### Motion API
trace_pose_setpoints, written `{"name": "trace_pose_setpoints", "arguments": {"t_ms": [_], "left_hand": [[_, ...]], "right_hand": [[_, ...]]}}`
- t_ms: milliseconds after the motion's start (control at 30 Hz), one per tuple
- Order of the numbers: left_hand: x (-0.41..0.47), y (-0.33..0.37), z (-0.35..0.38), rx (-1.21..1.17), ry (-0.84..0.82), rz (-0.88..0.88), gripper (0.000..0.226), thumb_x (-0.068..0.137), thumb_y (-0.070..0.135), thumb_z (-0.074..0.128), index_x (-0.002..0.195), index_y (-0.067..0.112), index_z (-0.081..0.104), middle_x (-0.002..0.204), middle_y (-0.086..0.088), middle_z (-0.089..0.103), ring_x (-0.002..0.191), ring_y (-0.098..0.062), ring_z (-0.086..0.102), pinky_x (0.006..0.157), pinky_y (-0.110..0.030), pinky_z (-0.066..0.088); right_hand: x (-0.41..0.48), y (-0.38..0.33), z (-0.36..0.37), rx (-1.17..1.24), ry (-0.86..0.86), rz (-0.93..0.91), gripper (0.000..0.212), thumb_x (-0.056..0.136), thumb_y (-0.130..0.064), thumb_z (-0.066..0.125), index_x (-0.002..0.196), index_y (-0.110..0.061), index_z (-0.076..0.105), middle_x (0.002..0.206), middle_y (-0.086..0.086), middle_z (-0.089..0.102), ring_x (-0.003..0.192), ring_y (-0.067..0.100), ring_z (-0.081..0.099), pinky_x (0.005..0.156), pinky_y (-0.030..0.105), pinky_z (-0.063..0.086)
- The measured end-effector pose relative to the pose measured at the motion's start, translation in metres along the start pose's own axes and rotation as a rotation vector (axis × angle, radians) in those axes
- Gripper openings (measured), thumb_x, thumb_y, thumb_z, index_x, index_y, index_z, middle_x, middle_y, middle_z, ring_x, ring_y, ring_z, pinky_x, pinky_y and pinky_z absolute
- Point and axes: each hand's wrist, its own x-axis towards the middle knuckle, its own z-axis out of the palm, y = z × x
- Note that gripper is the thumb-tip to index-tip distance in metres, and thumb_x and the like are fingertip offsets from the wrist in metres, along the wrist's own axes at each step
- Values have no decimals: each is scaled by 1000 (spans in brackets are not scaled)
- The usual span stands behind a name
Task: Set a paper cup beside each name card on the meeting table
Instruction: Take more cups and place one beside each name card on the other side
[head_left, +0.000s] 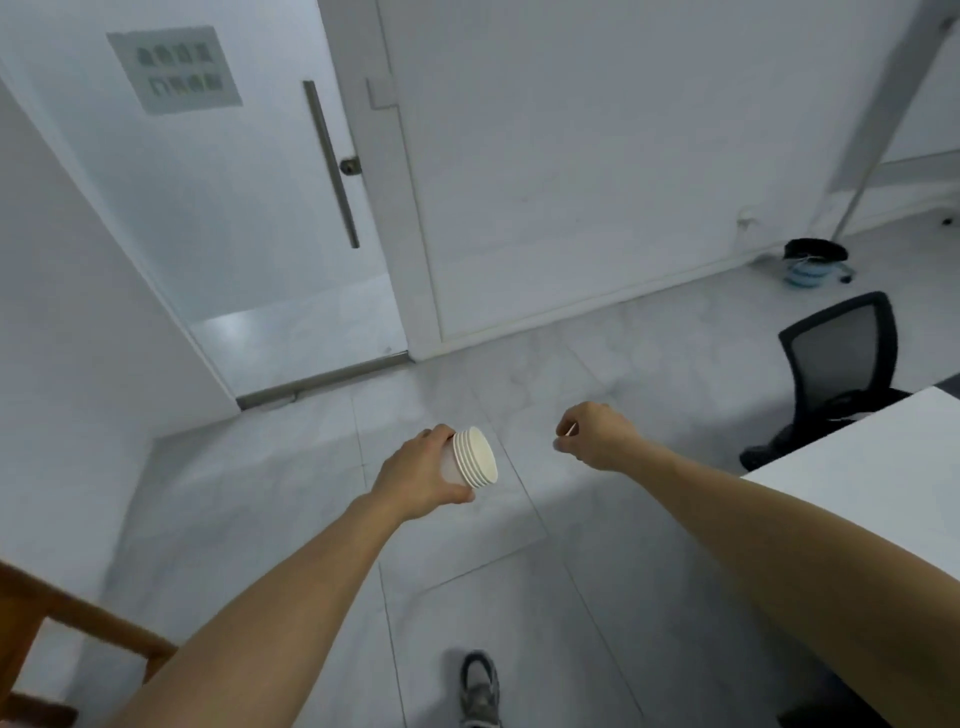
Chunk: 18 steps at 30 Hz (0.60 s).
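Note:
My left hand grips a stack of several nested white paper cups, held on its side over the floor with the rims pointing right. A short way to the right of the cups, my right hand hangs loosely curled with nothing in it. The white meeting table shows only as a corner at the right edge. No name card is in view.
A black mesh office chair stands against the table's far side. A glass door with a long bar handle is ahead on the left. Wooden furniture juts in at lower left. A bin sits by the far wall.

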Motion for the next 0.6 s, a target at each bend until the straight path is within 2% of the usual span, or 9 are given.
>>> {"name": "trace_pose_setpoints", "arguments": {"t_ms": [100,200,333,500,600], "left_hand": [[94,-2,-10,-11,-26,62,76,63,45,84,127,26,47,123,4,57,105,-19,57,84,-36,47],[190,3,-30,9,-64,147,75,63,44,83,126,25,47,123,4,57,106,-20,56,83,-36,47],[295,32,-50,32,-115,247,76,63,43,83,127,25,47,123,4,57,106,-20,56,85,-38,49],[391,79,-35,7,-204,361,74,61,42,83,124,26,48,118,6,57,103,-18,57,82,-36,49],[446,111,-11,-1,-266,424,73,58,44,84,120,28,49,115,8,58,100,-18,59,81,-37,51]], "right_hand": [[72,10,-22,32,42,70,23,87,-35,69,103,-18,71,102,8,74,93,26,69,84,33,55],[139,14,-56,68,91,159,24,88,-35,68,105,-19,70,104,7,73,96,27,68,85,33,54],[197,32,-99,141,156,263,20,87,-35,68,101,-21,69,102,6,72,94,25,69,86,36,56],[247,78,-140,287,239,384,15,86,-30,72,94,-18,70,81,3,74,80,20,72,80,34,57],[281,115,-154,379,253,443,18,85,-31,75,92,-16,70,85,7,76,80,20,74,80,37,60]]}}
